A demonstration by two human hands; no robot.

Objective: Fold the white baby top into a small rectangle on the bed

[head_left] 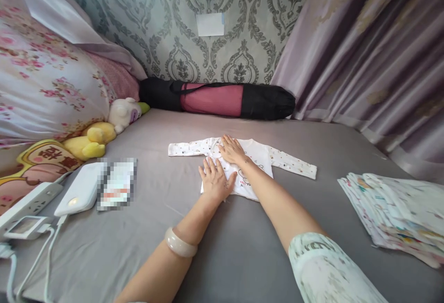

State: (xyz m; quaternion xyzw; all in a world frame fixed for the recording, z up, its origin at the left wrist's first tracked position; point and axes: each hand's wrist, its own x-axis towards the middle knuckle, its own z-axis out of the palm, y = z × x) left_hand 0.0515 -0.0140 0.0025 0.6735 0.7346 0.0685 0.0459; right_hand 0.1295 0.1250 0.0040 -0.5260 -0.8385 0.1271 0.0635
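Note:
A small white long-sleeved baby shirt [260, 155] with a scattered print lies spread on the grey sheet [222, 256], its sleeves stretched out to both sides. My left hand [217, 180] rests flat on the lower left part of its body, fingers spread. Higher up, near the neckline, my right hand [231, 149] lies flat with its fingers stretched out. Neither hand grips anything. Parts of the shirt's front are hidden under my hands and right forearm.
To the right sits a stack of folded printed clothes [395, 210]. On the left are a white power bank [82, 189], a power strip [31, 203] with cables, a blurred packet [117, 183] and plush toys [90, 141]. A black and red rolled bag [211, 99] lies along the wall.

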